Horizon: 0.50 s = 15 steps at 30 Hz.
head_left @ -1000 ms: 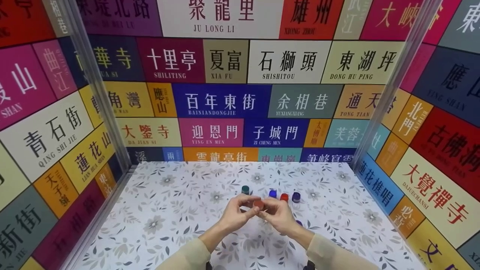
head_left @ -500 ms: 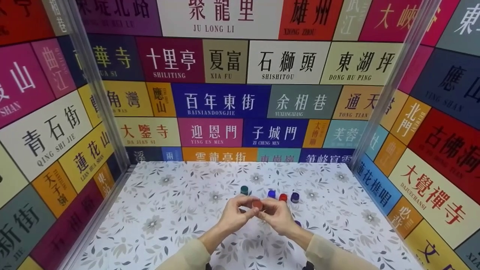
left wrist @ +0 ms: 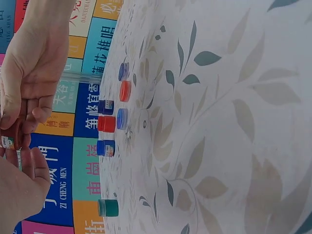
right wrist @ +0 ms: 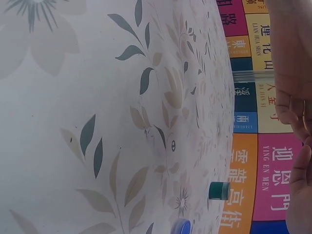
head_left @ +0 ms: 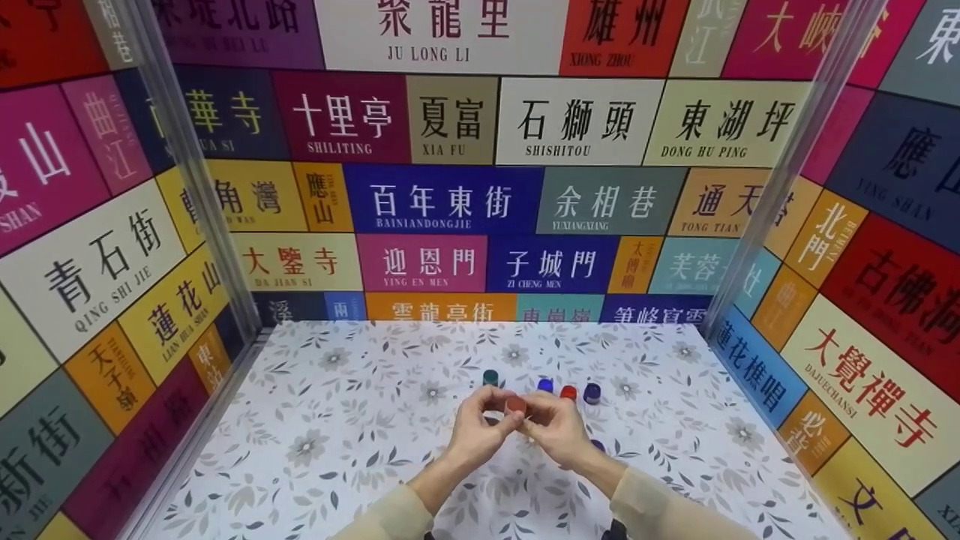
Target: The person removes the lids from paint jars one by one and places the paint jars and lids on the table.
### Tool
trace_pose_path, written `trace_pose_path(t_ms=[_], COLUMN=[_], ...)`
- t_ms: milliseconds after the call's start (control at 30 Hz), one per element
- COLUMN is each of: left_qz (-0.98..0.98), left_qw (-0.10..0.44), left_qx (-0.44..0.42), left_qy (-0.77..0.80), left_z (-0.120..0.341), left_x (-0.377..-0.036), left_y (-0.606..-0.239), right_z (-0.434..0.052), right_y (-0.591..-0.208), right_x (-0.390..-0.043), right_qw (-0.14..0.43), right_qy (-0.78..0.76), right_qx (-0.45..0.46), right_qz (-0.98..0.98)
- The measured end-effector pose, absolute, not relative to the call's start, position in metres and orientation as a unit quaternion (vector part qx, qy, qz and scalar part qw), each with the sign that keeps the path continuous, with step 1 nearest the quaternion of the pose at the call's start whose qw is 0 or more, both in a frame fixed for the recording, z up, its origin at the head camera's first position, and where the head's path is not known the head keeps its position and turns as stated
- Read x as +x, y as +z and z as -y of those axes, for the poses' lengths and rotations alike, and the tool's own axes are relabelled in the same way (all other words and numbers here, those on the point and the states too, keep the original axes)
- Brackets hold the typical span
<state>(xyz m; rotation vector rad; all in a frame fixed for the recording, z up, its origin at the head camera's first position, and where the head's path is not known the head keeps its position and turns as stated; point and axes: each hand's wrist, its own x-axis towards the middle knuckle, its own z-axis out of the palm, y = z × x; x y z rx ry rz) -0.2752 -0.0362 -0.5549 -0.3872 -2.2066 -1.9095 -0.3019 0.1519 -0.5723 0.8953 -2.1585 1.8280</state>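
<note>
A small brown paint jar (head_left: 515,405) is held up between both hands in front of the body. My left hand (head_left: 481,426) grips it with thumb and curled fingers. From the other side, my right hand (head_left: 556,429) pinches it, fingertips close to those of the left. In the left wrist view, the brown jar (left wrist: 10,136) shows a label, with the right thumb at its upper end. A green jar (head_left: 490,379) stands just beyond the left hand. Beyond the right hand are a blue jar (head_left: 546,386), a red jar (head_left: 569,393) and a dark purple jar (head_left: 592,394).
Between the jars and the body lie flat round lids: a purple lid (left wrist: 124,71), a red lid (left wrist: 125,91) and a blue lid (left wrist: 122,118). A flowered cloth (head_left: 315,450) covers the table. Panels with colourful lettering (head_left: 442,201) wall in the back and sides.
Both hands stay together on the brown jar, with only slight finger and wrist shifts. The left forearm has moved a little to the right. The other jars have not moved.
</note>
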Motion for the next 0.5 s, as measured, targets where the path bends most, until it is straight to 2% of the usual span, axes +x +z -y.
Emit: trace_pose_path(t_ms=[500], left_qz=[0.734], left_qw=[0.145], left_qx=[-0.09], left_qy=[-0.658], left_z=[0.0283], left_x=[-0.2739], left_y=[-0.5581], right_z=[-0.1477], right_y=[-0.5754], right_x=[-0.3022], right_qw=[0.09], right_qy=[0.636], right_qx=[0.305], right_qz=[0.704])
